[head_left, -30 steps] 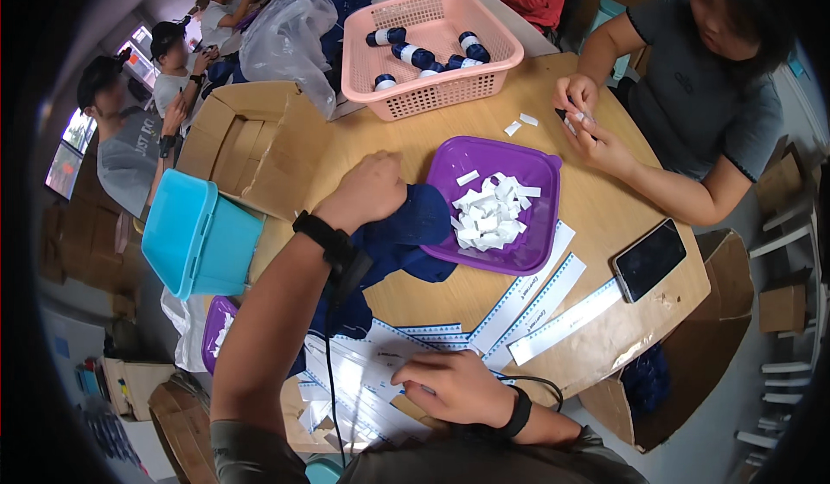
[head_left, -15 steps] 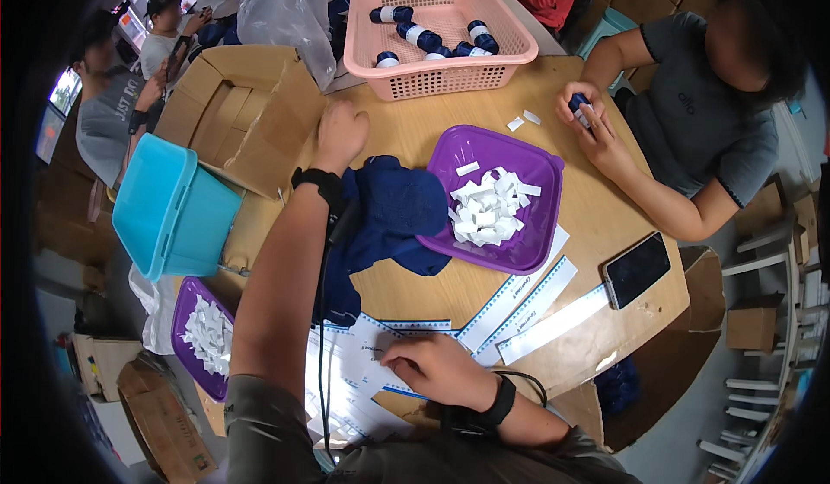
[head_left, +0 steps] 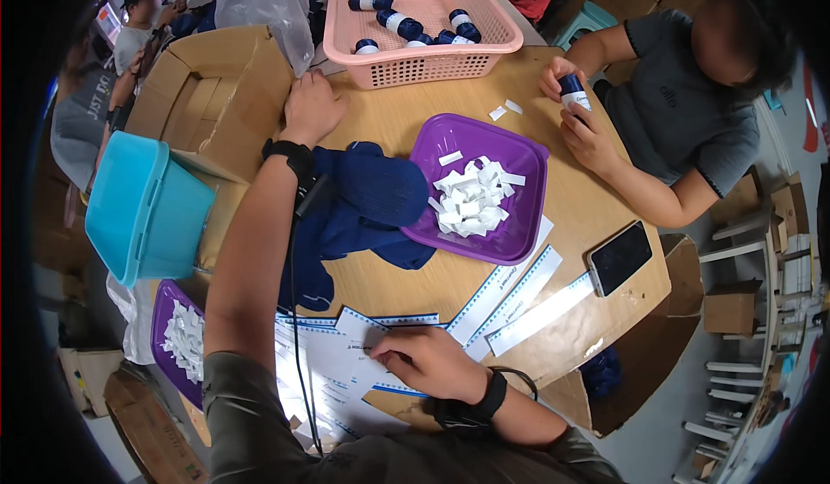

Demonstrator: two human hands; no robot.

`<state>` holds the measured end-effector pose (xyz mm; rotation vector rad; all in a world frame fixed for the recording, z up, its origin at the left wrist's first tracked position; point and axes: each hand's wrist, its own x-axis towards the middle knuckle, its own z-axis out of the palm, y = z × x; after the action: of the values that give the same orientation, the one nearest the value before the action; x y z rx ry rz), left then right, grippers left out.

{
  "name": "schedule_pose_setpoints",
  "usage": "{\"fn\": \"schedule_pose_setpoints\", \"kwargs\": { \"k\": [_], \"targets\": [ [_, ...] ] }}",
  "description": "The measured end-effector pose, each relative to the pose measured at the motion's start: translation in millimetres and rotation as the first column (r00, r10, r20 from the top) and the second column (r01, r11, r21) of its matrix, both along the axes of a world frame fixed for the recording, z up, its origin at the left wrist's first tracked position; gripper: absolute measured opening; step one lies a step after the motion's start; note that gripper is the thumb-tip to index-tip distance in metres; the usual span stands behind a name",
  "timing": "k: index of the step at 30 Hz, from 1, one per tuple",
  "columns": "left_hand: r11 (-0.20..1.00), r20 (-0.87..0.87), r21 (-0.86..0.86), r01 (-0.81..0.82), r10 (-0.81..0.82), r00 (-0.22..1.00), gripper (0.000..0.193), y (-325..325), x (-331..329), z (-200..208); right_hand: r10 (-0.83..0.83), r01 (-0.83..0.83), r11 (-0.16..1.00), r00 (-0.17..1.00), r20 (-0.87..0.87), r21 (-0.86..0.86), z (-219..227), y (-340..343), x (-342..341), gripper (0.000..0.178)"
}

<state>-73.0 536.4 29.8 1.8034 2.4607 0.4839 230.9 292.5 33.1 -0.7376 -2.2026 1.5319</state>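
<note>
Before you on the desk (head_left: 376, 114), the fabric pile (head_left: 380, 190) lies mid-scene — left of the tray (head_left: 521, 224) holding paper slips (head_left: 474, 200). A basket (head_left: 415, 62) with rolled bundles (head_left: 400, 24) stands far — a carton (head_left: 245, 99) and tub (head_left: 169, 224) left, printed strips (head_left: 516, 295) near, a phone (head_left: 620, 259) right.

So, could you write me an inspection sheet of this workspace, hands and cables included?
Surface: wooden table, pale brown.
Job's things: printed paper strips; dark-blue fabric at the edge of a purple tray of white slips; open cardboard box.
Clutter: phone at one strip's end; loose slips near the pink basket; turquoise tub.
Hands: left hand beside the box, grip unclear; right hand over the strips, fingers curled, grip unclear.
Cables: black cable beside the left forearm, crossing the strips.
Surroundings: co-worker at right, holding a navy roll; other people at upper left.
</note>
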Motion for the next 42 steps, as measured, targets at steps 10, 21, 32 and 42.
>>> {"fn": "schedule_pose_setpoints", "kwargs": {
  "k": [10,21,32,42],
  "targets": [
    [0.986,0.121,0.147,-0.079,0.061,0.991,0.094,25,-25,-28,0.021,-0.03,0.991,0.997,-0.076,-0.128,-3,-1,7,0.017],
    [0.909,0.12,0.395,-0.134,0.094,0.988,0.094,53,-56,-24,0.07,-0.097,0.978,0.986,-0.15,-0.183,-4,2,6,0.014],
    [0.955,-0.153,0.087,-0.284,0.294,0.943,0.057,55,-39,-11,0.07,-0.099,0.973,0.988,-0.14,-0.21,-4,3,10,0.014],
    [0.979,-0.199,0.017,-0.205,0.204,0.958,0.055,62,-61,-2,0.072,-0.104,0.958,0.989,-0.127,-0.266,-3,3,12,0.015]
  ]
}}
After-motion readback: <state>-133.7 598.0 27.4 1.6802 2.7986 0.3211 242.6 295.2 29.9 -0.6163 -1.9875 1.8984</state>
